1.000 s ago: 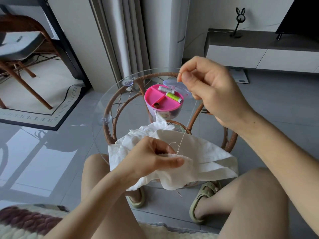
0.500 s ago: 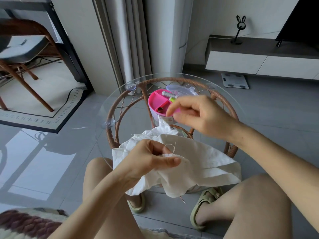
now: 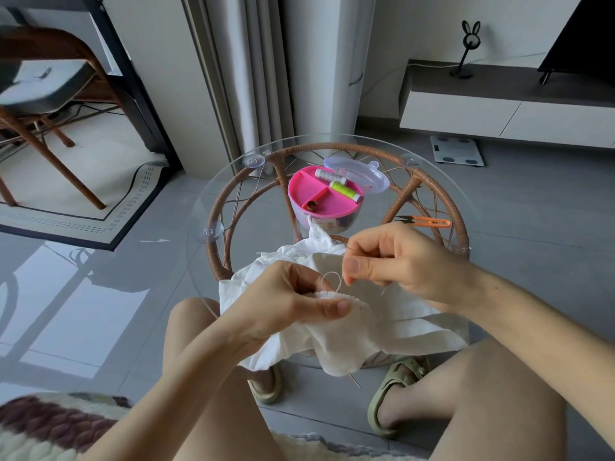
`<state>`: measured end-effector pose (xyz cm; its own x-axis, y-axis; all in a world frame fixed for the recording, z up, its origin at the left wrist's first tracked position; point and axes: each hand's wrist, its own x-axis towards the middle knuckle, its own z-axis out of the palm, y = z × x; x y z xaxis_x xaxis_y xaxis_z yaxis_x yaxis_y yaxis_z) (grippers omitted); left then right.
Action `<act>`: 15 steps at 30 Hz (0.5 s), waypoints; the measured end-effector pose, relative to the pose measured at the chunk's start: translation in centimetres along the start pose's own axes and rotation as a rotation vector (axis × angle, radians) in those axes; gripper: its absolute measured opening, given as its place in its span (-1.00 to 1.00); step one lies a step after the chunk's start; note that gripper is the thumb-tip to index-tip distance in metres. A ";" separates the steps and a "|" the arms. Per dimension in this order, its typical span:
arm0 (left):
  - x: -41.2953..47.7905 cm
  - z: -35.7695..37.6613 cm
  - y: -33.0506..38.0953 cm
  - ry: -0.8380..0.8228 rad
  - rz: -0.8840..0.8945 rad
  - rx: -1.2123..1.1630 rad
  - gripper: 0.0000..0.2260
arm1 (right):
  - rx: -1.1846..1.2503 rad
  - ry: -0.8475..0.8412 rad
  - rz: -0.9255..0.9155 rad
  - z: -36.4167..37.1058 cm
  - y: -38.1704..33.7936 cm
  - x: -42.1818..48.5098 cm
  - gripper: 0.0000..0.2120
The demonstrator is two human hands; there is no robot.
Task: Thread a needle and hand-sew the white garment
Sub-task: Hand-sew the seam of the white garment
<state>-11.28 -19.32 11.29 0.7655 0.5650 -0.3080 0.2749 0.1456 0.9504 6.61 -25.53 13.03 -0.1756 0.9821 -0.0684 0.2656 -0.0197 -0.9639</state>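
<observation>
The white garment [image 3: 392,324] lies bunched on the near edge of the round glass table [image 3: 432,174] and hangs over my knees. My left hand [image 3: 293,301] pinches a folded edge of it between thumb and fingers. Just above that edge a small loop of pale thread [image 3: 332,281] stands up from the cloth. My right hand [image 3: 396,264] hovers close over the fold, thumb and forefinger pinching the thin needle [image 3: 347,248], whose dark end pokes out behind the fingers.
A pink sewing box [image 3: 324,199] with grey and green spools sits mid-table, its clear lid [image 3: 359,171] behind it. Orange thread snips [image 3: 424,222] lie to the right. A rattan frame shows under the glass. My knees and sandalled feet are below the table.
My right hand has come down from high above the table to just over the fold, and the long taut thread has slackened into a small loop. My left hand kept its hold.
</observation>
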 end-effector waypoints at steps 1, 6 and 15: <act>0.0 0.1 0.0 -0.005 0.007 0.003 -0.84 | 0.059 -0.002 0.007 0.4 -0.2 0.0 -0.82; 0.0 0.8 -0.4 0.073 0.013 0.169 -0.83 | 0.467 0.099 0.041 0.4 -1.6 0.0 -0.79; -0.3 0.8 -0.5 0.042 0.000 0.039 -0.88 | 0.438 0.229 0.034 -0.2 -1.7 0.5 -0.83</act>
<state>-11.17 -20.17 10.88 0.7404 0.5988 -0.3053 0.2981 0.1145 0.9476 6.26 -25.01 14.66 0.0521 0.9945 -0.0910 -0.1640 -0.0814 -0.9831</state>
